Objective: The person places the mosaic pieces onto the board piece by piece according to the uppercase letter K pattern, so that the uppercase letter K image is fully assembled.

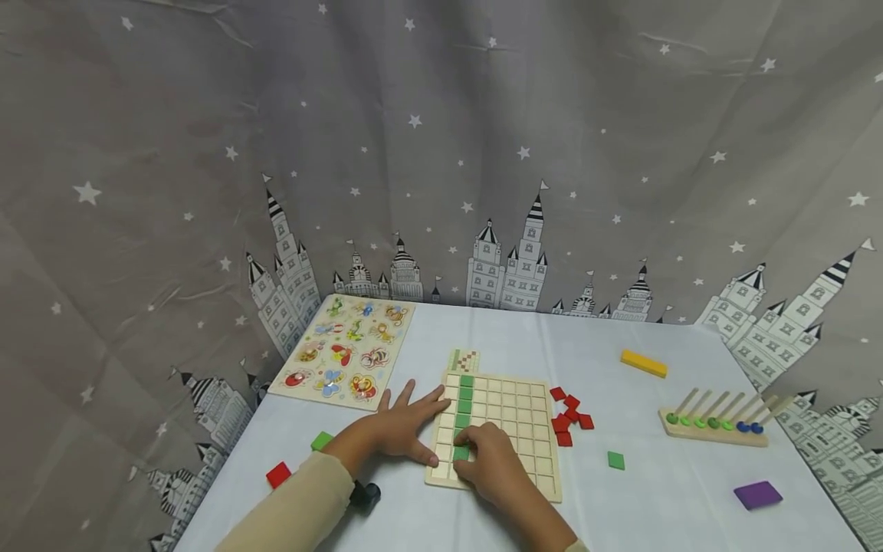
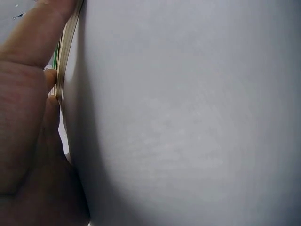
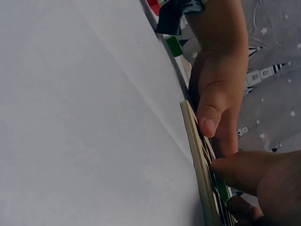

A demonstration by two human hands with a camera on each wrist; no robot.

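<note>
We see the left hand [image 1: 403,429] lying flat with fingers spread wide, pressing on the left edge of the grid board [image 1: 531,418], which sits near the front of the surface [image 1: 655,491]. The right hand [image 1: 493,460] rests on the board's lower left part, its fingers curled and pinching a green tile [image 1: 461,453] at the bottom of the green column (second column from the left). Just right of the board lies a heap of red tiles [image 1: 569,418]. A loose green square [image 1: 616,460] lies near them, and an animal puzzle [image 1: 345,351] sits at the far left.
</note>
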